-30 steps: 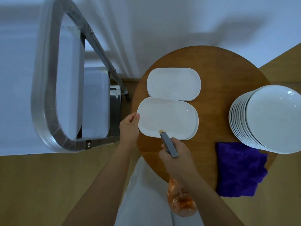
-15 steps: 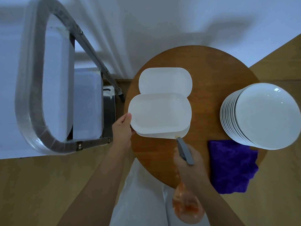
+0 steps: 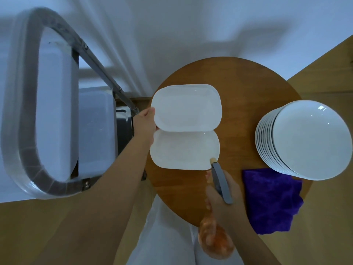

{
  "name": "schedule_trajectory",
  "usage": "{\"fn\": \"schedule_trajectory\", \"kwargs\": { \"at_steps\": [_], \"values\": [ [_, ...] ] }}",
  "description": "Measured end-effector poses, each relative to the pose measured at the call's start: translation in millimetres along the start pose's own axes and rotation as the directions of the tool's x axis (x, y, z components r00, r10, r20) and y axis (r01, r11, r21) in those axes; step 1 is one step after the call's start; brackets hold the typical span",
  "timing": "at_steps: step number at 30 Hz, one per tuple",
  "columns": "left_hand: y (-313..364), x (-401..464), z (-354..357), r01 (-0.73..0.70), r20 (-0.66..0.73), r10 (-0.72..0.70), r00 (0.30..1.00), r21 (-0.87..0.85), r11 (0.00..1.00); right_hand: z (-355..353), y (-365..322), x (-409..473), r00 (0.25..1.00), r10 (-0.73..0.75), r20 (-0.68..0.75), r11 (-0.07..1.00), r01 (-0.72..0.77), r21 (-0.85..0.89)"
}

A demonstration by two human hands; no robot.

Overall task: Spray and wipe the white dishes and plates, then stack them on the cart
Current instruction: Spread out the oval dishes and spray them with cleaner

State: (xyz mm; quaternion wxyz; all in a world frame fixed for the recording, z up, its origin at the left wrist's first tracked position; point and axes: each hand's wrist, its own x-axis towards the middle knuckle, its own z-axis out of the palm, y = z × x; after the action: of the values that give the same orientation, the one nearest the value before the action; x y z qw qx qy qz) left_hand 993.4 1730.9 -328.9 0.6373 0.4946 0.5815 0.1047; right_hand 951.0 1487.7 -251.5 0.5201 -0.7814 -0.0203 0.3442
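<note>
2 white dishes sit on the round bench. Your left hand holds the top dish by its edge. Your right hand grips the spray bottle, aimed at the lower dish. The cloth lies untouched. The cart holds no dishes yet, and the plate stack waits.

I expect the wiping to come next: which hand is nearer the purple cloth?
Right. The right hand, gripping the spray bottle, is just beside the purple cloth on its left. The left hand holds the lifted dish across the table.
</note>
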Motion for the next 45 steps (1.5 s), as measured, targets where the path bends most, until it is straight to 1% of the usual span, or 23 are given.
{"fn": "schedule_trajectory", "kwargs": {
  "at_steps": [3, 6, 8, 9, 11, 13, 14, 16, 18, 21, 23, 25, 27, 28, 31, 34, 38, 40, 41, 43, 45],
  "values": [
    [12.8, 14.8, 16.9, -0.014, -0.022, 0.016, 1.000, 0.077, 0.997, -3.8, 1.3, 2.0, 0.999, 0.005, -0.034, 0.999, -0.004, 0.036],
    [12.7, 26.6, 28.1, -0.016, -0.039, 0.022, 0.999, 0.141, 0.990, -3.4, 1.7, 3.4, 0.999, -0.001, -0.034, 0.998, 0.003, 0.059],
    [9.5, 33.2, 30.5, -0.065, -0.060, 0.081, 0.995, 0.232, 0.970, -3.2, 0.1, 3.6, 0.999, -0.021, -0.031, 0.998, 0.023, 0.053],
    [8.4, 35.8, 29.8, -0.110, -0.061, 0.137, 0.989, 0.328, 0.938, -3.4, 0.0, 4.0, 0.999, -0.027, -0.035, 0.998, 0.028, 0.051],
    [7.4, 39.5, 25.9, -0.187, -0.027, 0.241, 0.970, 0.550, 0.814, -4.5, 1.2, 5.8, 0.999, -0.027, -0.046, 0.998, 0.029, 0.049],
    [8.1, 41.6, 22.5, -0.243, 0.018, 0.311, 0.950, 0.667, 0.704, -5.5, 1.8, 7.5, 0.999, -0.030, -0.039, 0.999, 0.031, 0.035],
    [9.2, 42.8, 22.0, -0.262, 0.031, 0.334, 0.942, 0.690, 0.675, -5.7, 1.8, 8.1, 0.999, -0.033, -0.030, 0.999, 0.034, 0.029],
    [11.9, 45.1, 21.2, -0.285, 0.043, 0.362, 0.931, 0.706, 0.648, -5.8, 1.9, 9.0, 0.999, -0.032, -0.019, 0.999, 0.033, 0.020],
    [12.8, 46.1, 20.5, -0.298, 0.065, 0.359, 0.931, 0.703, 0.646, -5.3, 1.3, 9.1, 0.999, -0.032, -0.008, 0.999, 0.032, -0.002],
    [8.6, 44.4, 14.0, -0.280, 0.048, 0.331, 0.943, 0.654, 0.703, -3.9, 1.0, 9.8, 0.999, -0.027, 0.035, 0.999, 0.029, -0.041],
    [-0.4, 37.6, 1.4, -0.297, 0.082, 0.316, 0.945, 0.617, 0.729, -1.1, -0.2, 9.9, 0.998, -0.003, 0.070, 0.999, 0.006, -0.040],
    [-15.9, 26.8, -18.8, -0.359, 0.198, 0.303, 0.932, 0.618, 0.700, 3.5, -1.4, 10.7, 0.996, 0.029, 0.088, 0.999, -0.026, -0.029],
    [-36.5, 13.8, -40.7, -0.367, 0.251, 0.268, 0.930, 0.672, 0.644, 10.1, -2.1, 11.2, 0.993, 0.046, 0.113, 0.998, -0.041, -0.043],
    [-47.6, 7.9, -49.8, -0.346, 0.244, 0.246, 0.938, 0.702, 0.622, 14.0, -2.3, 11.2, 0.991, 0.051, 0.126, 0.998, -0.045, -0.055],
    [-71.3, -4.6, -61.8, -0.287, 0.206, 0.202, 0.958, 0.748, 0.598, 25.5, -3.6, 9.8, 0.988, 0.054, 0.148, 0.993, -0.038, -0.109],
    [-74.4, -7.5, -60.6, -0.298, 0.201, 0.228, 0.953, 0.766, 0.569, 36.2, -3.9, 8.5, 0.985, 0.090, 0.150, 0.983, -0.064, -0.171],
    [-68.0, -12.4, -58.1, -0.309, 0.188, 0.282, 0.941, 0.816, 0.489, 44.4, -2.4, 5.4, 0.978, 0.154, 0.141, 0.963, -0.117, -0.244],
    [-66.0, -16.7, -58.5, -0.313, 0.173, 0.308, 0.935, 0.809, 0.498, 44.2, -2.9, 1.9, 0.965, 0.193, 0.180, 0.955, -0.143, -0.258],
    [-65.7, -19.0, -58.4, -0.323, 0.169, 0.317, 0.933, 0.783, 0.532, 43.4, -2.9, 0.2, 0.956, 0.194, 0.218, 0.957, -0.134, -0.259],
    [-66.1, -23.4, -57.1, -0.326, 0.156, 0.307, 0.939, 0.685, 0.651, 41.1, -2.0, -2.9, 0.942, 0.174, 0.287, 0.957, -0.092, -0.275],
    [-66.2, -27.6, -53.9, -0.294, 0.129, 0.272, 0.954, 0.592, 0.750, 36.9, 1.3, -4.9, 0.951, 0.160, 0.266, 0.956, -0.082, -0.281]
  ]
}}
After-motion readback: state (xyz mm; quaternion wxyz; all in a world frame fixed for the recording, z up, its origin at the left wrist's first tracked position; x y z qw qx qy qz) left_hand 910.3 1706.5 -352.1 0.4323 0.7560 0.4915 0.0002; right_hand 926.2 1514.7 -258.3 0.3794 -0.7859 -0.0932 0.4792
